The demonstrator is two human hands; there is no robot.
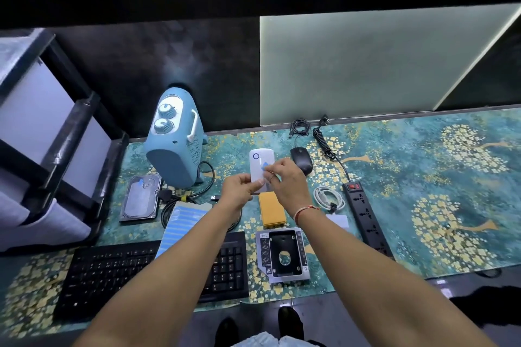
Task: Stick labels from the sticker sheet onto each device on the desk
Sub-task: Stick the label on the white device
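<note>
A white power bank [260, 159] with a blue ring is lifted above the desk, and my left hand [239, 187] grips its near end. My right hand [284, 180] pinches a small blue label [265, 165] against the power bank's face. The sticker sheet [184, 220], pale with rows of blue labels, lies on the desk above the black keyboard [112, 273], partly under my left forearm. Other devices on the desk: a hard drive [141, 197] carrying a blue label, a blue fan heater [174, 138], a black mouse [301, 160], an orange box [272, 208] and a drive caddy [283, 255].
A black power strip [366, 220] with a coiled cord lies at the right. A white cable coil [328, 197] and a small white card [338, 220] sit beside it. Black cables trail below the heater. A grey shelf unit [42, 135] stands at the left edge.
</note>
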